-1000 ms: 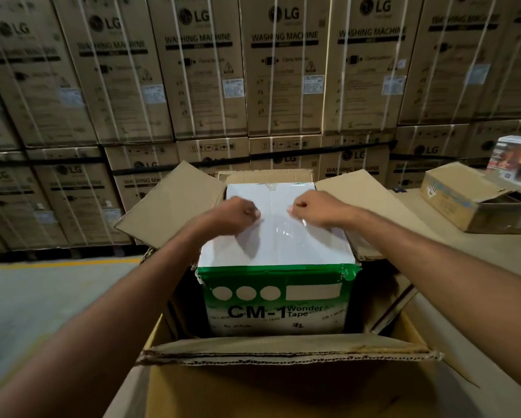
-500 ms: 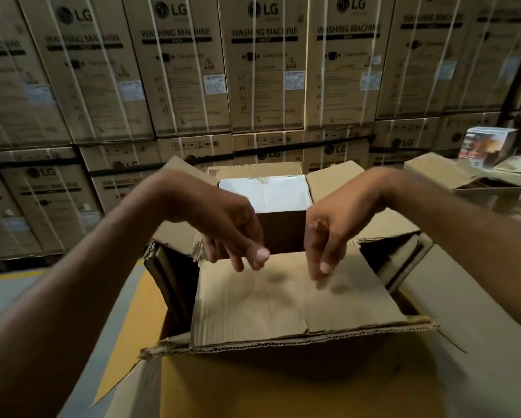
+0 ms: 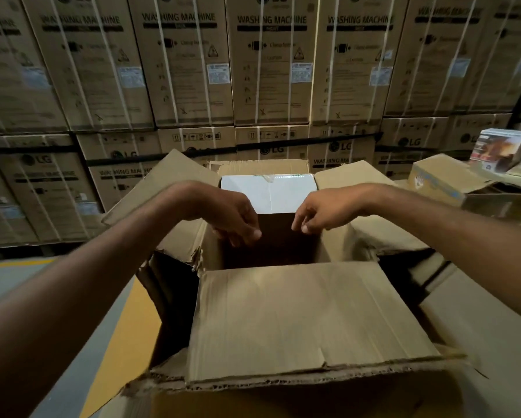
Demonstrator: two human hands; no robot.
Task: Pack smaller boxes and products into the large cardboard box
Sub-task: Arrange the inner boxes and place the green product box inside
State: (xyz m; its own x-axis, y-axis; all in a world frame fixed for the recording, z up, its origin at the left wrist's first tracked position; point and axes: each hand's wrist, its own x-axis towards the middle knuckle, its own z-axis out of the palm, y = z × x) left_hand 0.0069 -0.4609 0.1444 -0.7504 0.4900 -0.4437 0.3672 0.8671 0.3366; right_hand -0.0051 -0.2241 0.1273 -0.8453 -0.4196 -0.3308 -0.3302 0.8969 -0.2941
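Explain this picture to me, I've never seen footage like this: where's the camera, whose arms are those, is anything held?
No machine here: a person wears a camera on the head, so you look down along their arms. The left hand and right hand hang over an open large cardboard box, fingers loosely curled, holding nothing. Inside, at the far end, sits a white-topped box. To the right lie a smaller carton and a printed product box. Washing machine cartons are stacked behind.

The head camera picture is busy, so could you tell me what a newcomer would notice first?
The left hand and right hand hover empty over the open large cardboard box in the centre, with a white-topped box inside at its far side. Strapped washing machine cartons fill the whole background.
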